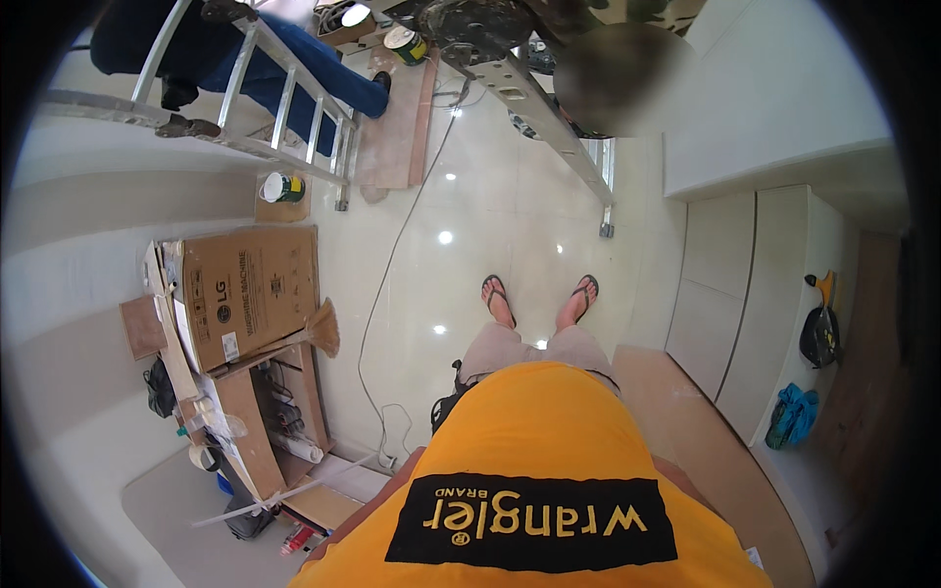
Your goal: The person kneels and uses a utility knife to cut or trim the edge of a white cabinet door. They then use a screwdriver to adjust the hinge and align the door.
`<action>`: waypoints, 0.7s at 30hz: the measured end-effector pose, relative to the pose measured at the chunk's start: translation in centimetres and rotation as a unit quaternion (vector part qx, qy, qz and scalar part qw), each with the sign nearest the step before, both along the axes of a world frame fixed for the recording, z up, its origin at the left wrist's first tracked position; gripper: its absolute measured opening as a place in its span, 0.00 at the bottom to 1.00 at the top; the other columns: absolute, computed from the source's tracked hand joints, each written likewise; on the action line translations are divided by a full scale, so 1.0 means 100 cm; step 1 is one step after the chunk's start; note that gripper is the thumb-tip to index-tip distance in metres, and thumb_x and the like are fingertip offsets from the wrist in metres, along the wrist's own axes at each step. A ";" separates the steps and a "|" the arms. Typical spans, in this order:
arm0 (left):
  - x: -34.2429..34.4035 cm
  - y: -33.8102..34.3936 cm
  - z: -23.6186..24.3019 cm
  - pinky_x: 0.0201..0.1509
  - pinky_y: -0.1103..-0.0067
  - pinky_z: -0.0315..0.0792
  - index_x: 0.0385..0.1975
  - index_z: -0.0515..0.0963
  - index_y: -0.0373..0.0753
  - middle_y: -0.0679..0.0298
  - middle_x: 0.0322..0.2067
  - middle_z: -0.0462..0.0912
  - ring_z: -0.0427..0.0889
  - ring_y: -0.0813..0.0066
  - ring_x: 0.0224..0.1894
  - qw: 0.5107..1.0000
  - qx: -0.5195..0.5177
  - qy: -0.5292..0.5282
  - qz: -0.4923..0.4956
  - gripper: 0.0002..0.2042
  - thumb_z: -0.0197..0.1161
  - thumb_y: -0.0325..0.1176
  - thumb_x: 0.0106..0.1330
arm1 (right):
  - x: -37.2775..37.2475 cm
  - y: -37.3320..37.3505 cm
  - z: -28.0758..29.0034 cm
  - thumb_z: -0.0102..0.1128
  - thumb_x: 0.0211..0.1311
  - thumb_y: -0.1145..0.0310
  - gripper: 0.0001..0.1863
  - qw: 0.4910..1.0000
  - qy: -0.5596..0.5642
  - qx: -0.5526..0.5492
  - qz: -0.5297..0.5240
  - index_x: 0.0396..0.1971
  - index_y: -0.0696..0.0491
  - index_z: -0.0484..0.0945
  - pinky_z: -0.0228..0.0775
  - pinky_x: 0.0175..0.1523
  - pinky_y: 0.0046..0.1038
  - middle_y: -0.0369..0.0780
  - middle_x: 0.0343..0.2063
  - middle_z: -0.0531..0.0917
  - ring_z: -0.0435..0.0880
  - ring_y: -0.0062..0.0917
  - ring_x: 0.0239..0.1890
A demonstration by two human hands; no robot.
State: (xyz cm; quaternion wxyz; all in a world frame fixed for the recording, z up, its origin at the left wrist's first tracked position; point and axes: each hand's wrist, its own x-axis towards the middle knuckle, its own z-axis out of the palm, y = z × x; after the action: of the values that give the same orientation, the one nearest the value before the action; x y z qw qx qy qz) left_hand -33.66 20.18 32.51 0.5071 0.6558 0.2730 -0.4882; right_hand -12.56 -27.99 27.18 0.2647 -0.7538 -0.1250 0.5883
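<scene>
Neither of my hands is in view. Only part of my upper arms shows beside my yellow shirt [520, 431], and the rest of them is hidden behind my body. I stand in flip-flops on a glossy pale tiled floor [470, 255]. A grey cable [377, 294] runs along the floor to the left of my feet. Left of the cable stands a large brown cardboard box [250, 294], with a straw broom [323, 330] leaning beside it.
Aluminium ladders stand at the far left [284, 113] and far middle [544, 122]. A person in blue jeans [319, 73] is behind the left one. Paint cans [282, 187] and boards [392, 147] lie near it. White cabinets [711, 284] line the right; a wooden shelf unit [250, 421] stands left.
</scene>
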 end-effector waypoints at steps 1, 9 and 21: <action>0.001 0.003 0.002 0.50 0.67 0.82 0.53 0.88 0.31 0.50 0.44 0.93 0.92 0.57 0.46 1.000 0.003 0.002 -0.009 0.21 0.71 0.44 0.73 | 0.002 0.001 0.003 0.71 0.72 0.59 0.19 1.000 0.009 -0.003 0.002 0.50 0.61 0.89 0.82 0.48 0.31 0.44 0.39 0.93 0.91 0.27 0.39; 0.031 0.041 -0.041 0.46 0.70 0.82 0.50 0.90 0.33 0.60 0.37 0.95 0.92 0.63 0.40 0.994 -0.051 0.000 -0.097 0.19 0.72 0.44 0.72 | 0.012 -0.019 0.003 0.70 0.72 0.59 0.17 0.988 0.138 -0.053 0.046 0.45 0.59 0.92 0.82 0.46 0.30 0.39 0.36 0.93 0.90 0.23 0.36; 0.174 -0.005 -0.156 0.54 0.68 0.82 0.58 0.87 0.35 0.57 0.44 0.92 0.89 0.66 0.46 0.989 0.029 -0.120 -0.086 0.16 0.69 0.35 0.76 | 0.034 0.022 -0.112 0.65 0.79 0.67 0.15 0.951 -0.076 0.100 -0.281 0.59 0.53 0.89 0.81 0.49 0.30 0.41 0.44 0.87 0.86 0.28 0.42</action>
State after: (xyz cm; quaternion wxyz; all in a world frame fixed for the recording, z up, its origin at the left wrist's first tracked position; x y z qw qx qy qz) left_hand -16.26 19.68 16.94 0.4731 0.7450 0.1666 -0.4397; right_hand -9.21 -25.80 15.99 0.4833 -0.7704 0.0138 0.4156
